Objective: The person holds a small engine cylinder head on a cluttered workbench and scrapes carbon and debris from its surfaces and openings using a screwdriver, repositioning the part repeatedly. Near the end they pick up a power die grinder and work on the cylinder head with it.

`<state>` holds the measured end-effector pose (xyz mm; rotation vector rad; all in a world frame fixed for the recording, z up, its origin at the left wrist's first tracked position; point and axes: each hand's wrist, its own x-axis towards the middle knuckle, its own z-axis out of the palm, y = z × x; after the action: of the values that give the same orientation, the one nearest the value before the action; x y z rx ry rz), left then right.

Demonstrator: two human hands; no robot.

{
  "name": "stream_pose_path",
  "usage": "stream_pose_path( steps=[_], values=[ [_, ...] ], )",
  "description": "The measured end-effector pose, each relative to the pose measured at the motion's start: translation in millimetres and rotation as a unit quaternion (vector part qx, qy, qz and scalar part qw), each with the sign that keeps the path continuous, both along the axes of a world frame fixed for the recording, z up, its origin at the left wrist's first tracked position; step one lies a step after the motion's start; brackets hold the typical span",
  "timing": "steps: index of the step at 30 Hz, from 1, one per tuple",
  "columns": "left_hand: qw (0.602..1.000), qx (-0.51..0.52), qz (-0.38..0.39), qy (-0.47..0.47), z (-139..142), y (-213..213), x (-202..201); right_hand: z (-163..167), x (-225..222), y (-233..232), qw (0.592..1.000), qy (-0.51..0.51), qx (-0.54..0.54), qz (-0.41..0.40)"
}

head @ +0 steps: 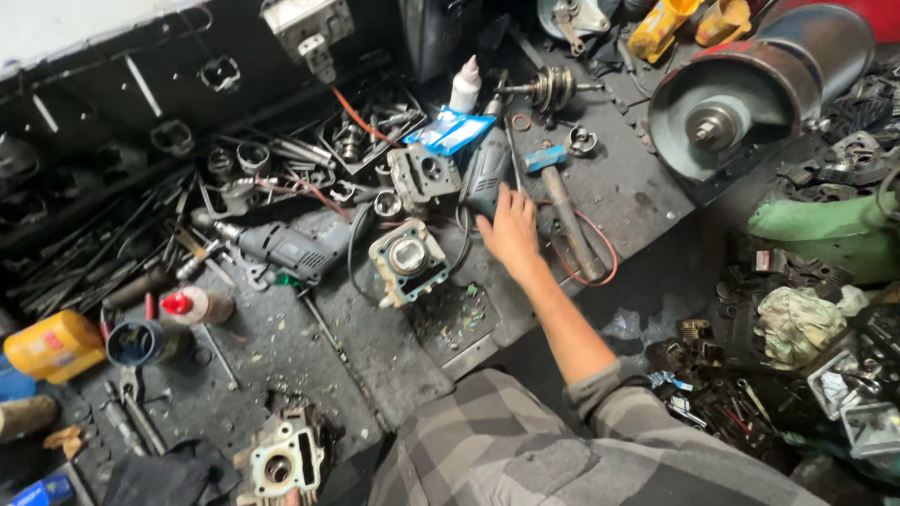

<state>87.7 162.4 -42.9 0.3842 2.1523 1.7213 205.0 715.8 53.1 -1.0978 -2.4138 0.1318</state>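
Right hand [511,230]: reaching out flat, fingers spread open, gripping nothing, fingertips touching the grey angle grinder [487,169]
Hammer [565,211]: lying just beside the hand
Left hand: not showing

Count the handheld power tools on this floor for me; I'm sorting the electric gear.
2: an electric drill lying left of centre, and an angle grinder just above the right hand. Clutter may hide others.

Grimy black floor [647,201]: grey electric drill [286,248], square metal engine cylinder [408,260], blue-headed wooden-handled hammer [565,208], yellow plastic bottle [54,345].
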Motion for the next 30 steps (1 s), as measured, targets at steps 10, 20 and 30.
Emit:
stream_pose_path(
  steps=[10, 20, 30],
  values=[
    [0.999, -0.034, 0.008, 0.006, 43.4, 33.4, -9.2, -0.1, 5.9, 55.3, 0.986, -0.071, -0.152, -0.02],
    [0.999, -0.039, -0.005, -0.006, 34.4, 17.3, 19.2, 67.4, 129.7, 85.4, 0.708, 0.404, -0.578, 0.024],
    [0.958, -0.127, 0.07, -0.249, 67.5, 6.6, 24.8, 15.2, 249.7, 53.6, 0.464, 0.556, -0.664, 0.186]
  ],
)
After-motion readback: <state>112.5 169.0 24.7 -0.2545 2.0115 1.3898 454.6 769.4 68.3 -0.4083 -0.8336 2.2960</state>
